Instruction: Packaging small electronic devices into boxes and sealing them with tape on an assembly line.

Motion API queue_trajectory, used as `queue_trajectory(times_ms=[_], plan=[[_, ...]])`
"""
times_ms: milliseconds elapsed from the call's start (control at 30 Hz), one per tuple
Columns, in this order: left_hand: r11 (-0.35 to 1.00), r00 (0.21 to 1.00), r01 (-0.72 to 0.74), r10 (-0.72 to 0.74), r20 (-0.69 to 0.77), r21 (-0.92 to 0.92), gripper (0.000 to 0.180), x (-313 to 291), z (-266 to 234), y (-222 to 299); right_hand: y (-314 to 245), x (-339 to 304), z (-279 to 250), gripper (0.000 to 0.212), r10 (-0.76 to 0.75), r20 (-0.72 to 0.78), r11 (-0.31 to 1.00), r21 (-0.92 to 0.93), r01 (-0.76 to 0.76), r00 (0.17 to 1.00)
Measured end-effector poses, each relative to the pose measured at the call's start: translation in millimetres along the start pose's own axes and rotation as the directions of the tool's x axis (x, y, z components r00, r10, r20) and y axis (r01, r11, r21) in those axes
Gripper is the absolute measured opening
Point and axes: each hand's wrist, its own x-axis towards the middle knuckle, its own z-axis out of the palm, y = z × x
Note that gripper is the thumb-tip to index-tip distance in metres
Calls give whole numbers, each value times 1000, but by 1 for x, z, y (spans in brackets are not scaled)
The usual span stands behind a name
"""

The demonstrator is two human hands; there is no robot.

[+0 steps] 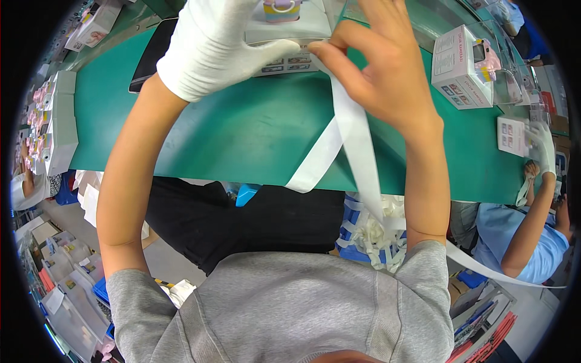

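At the far middle of the green table stands a white printed box with a pastel toy camera showing in its top. My left hand, in a white glove, is on the box's left side, its thumb along the front edge; its other fingers run out of the picture. My bare right hand is at the box's front right corner, thumb and forefinger pinched together. From it hangs a long white strip, folded across itself and dropping over the table's near edge. What lies between the fingertips is too small to make out.
Another boxed toy camera stands on the right of the green table. More boxes line the left edge. A dark flat object lies behind my left arm. Below, a blue basket holds crumpled white strips. At right sits a co-worker.
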Motion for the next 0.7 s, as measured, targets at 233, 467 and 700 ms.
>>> queue_trajectory(times_ms=[233,467,700], plan=[[646,856,-209,-242,457,734,91,20,-18,43,-25,14,-35,19,558,200,820,18,-572,806],[617,698,571,-712,76,542,101,-20,-29,55,4,-20,-29,13,490,488,740,206,-641,722],[676,663,542,-709,241,499,90,-22,-7,26,-22,-35,-3,37,167,875,518,315,-795,455]])
